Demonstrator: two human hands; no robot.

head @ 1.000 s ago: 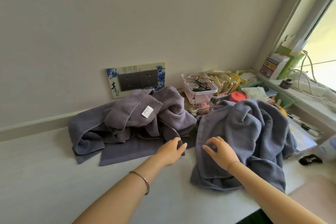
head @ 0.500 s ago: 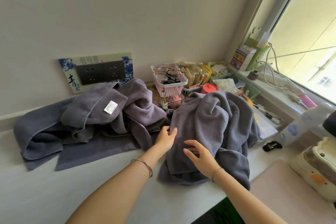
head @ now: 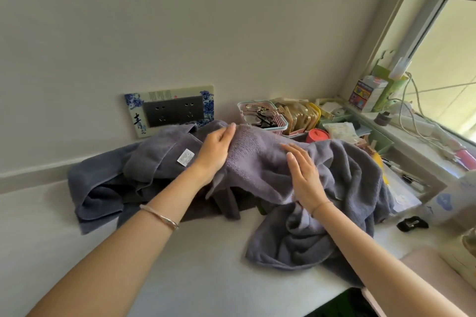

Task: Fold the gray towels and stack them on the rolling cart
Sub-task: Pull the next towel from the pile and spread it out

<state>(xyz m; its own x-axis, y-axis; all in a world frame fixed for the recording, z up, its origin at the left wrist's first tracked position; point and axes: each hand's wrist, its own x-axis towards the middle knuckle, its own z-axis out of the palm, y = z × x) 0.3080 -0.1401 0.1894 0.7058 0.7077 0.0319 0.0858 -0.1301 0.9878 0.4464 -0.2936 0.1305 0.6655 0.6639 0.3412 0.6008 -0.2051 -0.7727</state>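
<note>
Towel [head: 342, 170], gray and bunched, lay on the counter [head: 201, 273] with its upper edge lifted. The right hand [head: 305, 177] rested flat on it, fingers [head: 296, 158] straight. The left hand [head: 215, 153] met that edge; whether it gripped was unclear. A second towel [head: 103, 183] lay crumpled alongside.

Both arms reach forward. The left hand [head: 215, 153] has its fingers straight and close together. The right hand [head: 305, 175] is flat, fingers a bit apart.
</note>
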